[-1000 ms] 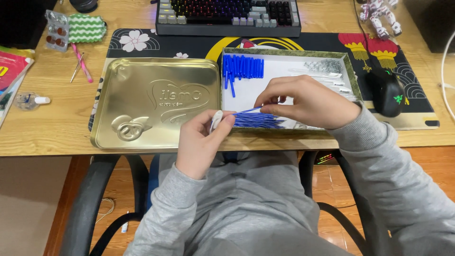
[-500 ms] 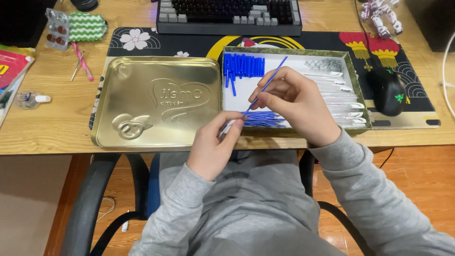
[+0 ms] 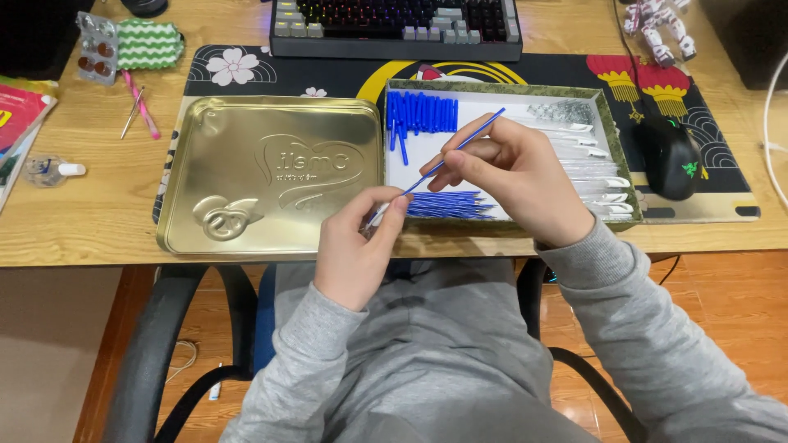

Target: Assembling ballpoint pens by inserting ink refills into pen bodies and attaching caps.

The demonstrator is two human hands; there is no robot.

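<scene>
Flanking hands [image 3: 361, 254]: gold lid [image 3: 271, 176] L, mouse [image 3: 677, 160] R

I take the gold tin lid [image 3: 271, 176] as my landmark; it lies flat on the bench, rectangular with rounded corners, embossed with a heart outline and a small pretzel shape. Just right of it, touching its edge, sits the open box [image 3: 611, 123], rectangular, with a green patterned rim and a white floor. Well off the lid's upper left corner lies a blister pack [image 3: 96, 47], clear and silvery, with dark round pills. Far left of the lid, at the bench edge, lies a red and pink printed packet [image 3: 20, 111], partly cut off. I see no screens or signs.
</scene>
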